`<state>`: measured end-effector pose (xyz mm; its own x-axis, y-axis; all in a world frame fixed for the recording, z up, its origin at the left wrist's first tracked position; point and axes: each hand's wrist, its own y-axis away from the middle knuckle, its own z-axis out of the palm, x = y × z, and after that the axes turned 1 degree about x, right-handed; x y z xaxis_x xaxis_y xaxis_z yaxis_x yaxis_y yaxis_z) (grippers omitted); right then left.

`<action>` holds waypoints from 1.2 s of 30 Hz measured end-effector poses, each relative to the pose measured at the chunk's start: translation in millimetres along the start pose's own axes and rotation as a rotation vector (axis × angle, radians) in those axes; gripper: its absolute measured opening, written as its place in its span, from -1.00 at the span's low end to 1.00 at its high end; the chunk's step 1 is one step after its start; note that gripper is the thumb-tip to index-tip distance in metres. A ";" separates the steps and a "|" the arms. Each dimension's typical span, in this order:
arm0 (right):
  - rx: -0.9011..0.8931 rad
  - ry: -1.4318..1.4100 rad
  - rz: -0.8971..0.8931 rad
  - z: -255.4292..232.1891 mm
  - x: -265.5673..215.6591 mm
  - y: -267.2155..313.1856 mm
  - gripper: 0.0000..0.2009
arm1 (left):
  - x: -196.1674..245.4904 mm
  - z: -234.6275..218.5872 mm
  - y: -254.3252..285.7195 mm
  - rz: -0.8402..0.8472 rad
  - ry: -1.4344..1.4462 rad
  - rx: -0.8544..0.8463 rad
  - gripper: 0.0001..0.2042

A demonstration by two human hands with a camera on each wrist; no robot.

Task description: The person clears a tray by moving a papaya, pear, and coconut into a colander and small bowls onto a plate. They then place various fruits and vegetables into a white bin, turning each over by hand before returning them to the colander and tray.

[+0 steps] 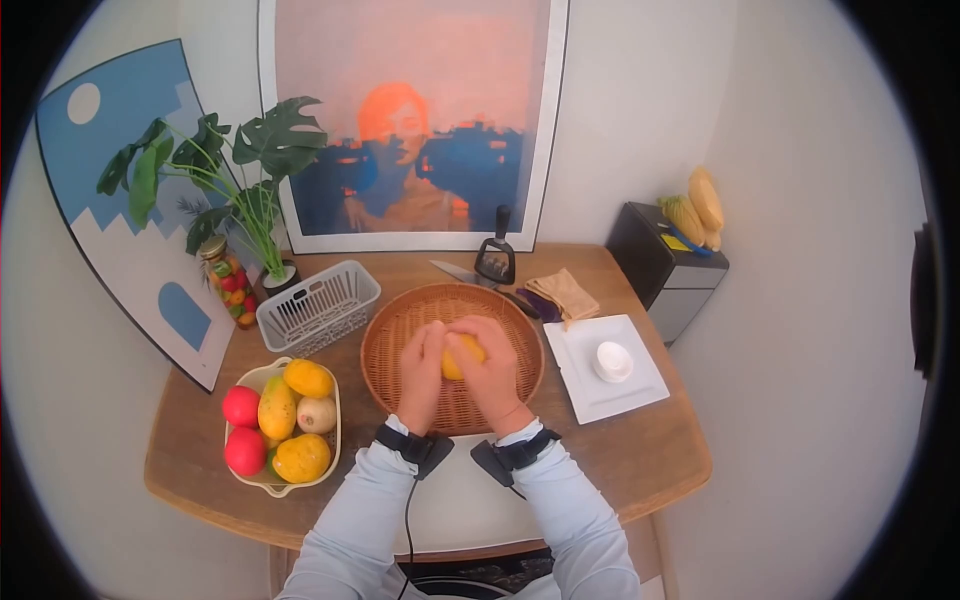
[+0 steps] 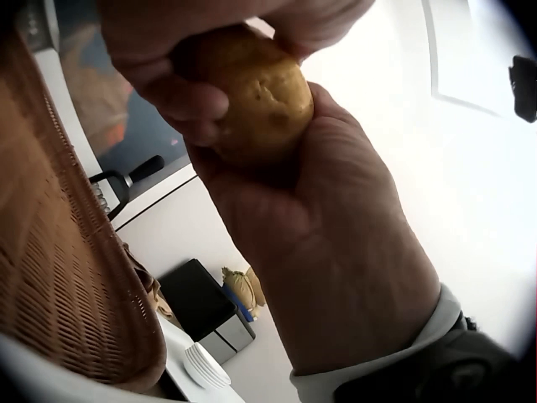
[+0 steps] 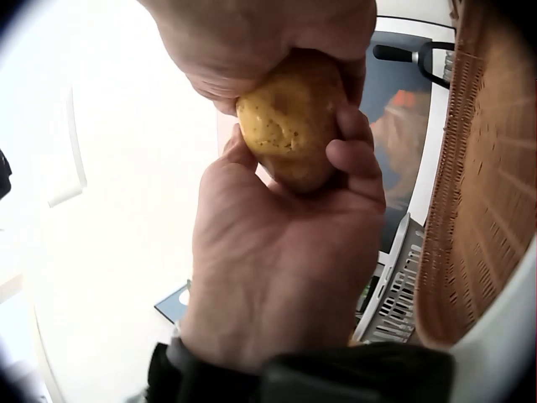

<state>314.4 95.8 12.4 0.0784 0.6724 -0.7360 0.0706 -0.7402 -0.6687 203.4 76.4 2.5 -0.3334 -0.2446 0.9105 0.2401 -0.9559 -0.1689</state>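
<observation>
Potato (image 3: 289, 126) over basket (image 1: 392, 318), grasped by my left hand (image 1: 424, 370) and right hand (image 1: 496, 374); I judge it firm, fairly light, little slip, best held round its broad middle.

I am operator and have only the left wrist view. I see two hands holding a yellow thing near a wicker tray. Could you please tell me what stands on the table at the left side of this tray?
Observer: A cream bowl of red and yellow produce stands there.
Operator: Thank you. And what is farther from the person, behind this bowl?
Observer: A grey plastic basket.
Operator: Good. Please, does the left hand, which holds the yellow thing, have something on its wrist?
Observer: Yes, a black band goes around that wrist.
</observation>
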 end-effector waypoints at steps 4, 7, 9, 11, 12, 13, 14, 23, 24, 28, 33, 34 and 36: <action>0.027 -0.115 0.290 -9.3 11.2 -1.1 -0.74 | 15.3 12.3 11.7 0.008 -0.248 0.000 -0.75; -0.025 0.269 -0.343 -2.2 -9.4 -3.6 -0.74 | -6.3 -2.1 -4.9 -0.139 0.245 0.019 -0.75; -0.012 0.267 -0.354 3.1 -7.3 -2.3 -0.73 | -8.1 -7.0 -7.2 -0.180 0.329 0.004 -0.75; 0.014 0.191 -0.206 5.3 -1.2 -0.4 -0.73 | -5.3 -6.5 -4.3 -0.124 0.238 0.005 -0.72; 0.035 0.117 -0.054 3.7 5.4 1.0 -0.73 | -5.0 -1.8 -0.4 -0.049 0.106 0.013 -0.70; 0.054 0.044 0.097 1.3 9.4 0.8 -0.73 | -3.7 2.5 2.2 0.028 -0.024 0.019 -0.67; 0.048 0.048 0.150 -2.1 11.7 -0.1 -0.73 | -0.7 5.6 3.8 0.003 -0.079 0.012 -0.67; -0.004 0.214 -0.150 -0.5 2.4 -0.4 -0.71 | 6.7 -0.7 2.1 -0.167 0.056 0.037 -0.69; 0.007 0.136 0.005 -1.3 14.9 0.9 -0.70 | -0.3 0.7 1.9 -0.075 -0.045 0.019 -0.69; -0.046 0.116 0.231 -10.4 14.8 -1.2 -0.69 | -2.8 4.3 3.4 0.021 -0.240 -0.019 -0.70; -0.013 0.298 -0.153 -2.6 -11.3 -1.4 -0.67 | -2.0 -3.9 -2.5 -0.146 0.166 0.048 -0.72; -0.002 0.291 -0.141 -1.3 -10.9 -0.6 -0.66 | -0.2 -4.5 -1.4 -0.154 0.173 0.044 -0.72; -0.017 0.129 0.154 -4.3 0.6 -1.4 -0.68 | -0.9 0.3 0.7 0.007 -0.046 -0.002 -0.71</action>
<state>318.6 97.2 13.3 0.2159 0.5463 -0.8093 0.0651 -0.8351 -0.5463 204.1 75.9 1.6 -0.2893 -0.2440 0.9256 0.2409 -0.9544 -0.1763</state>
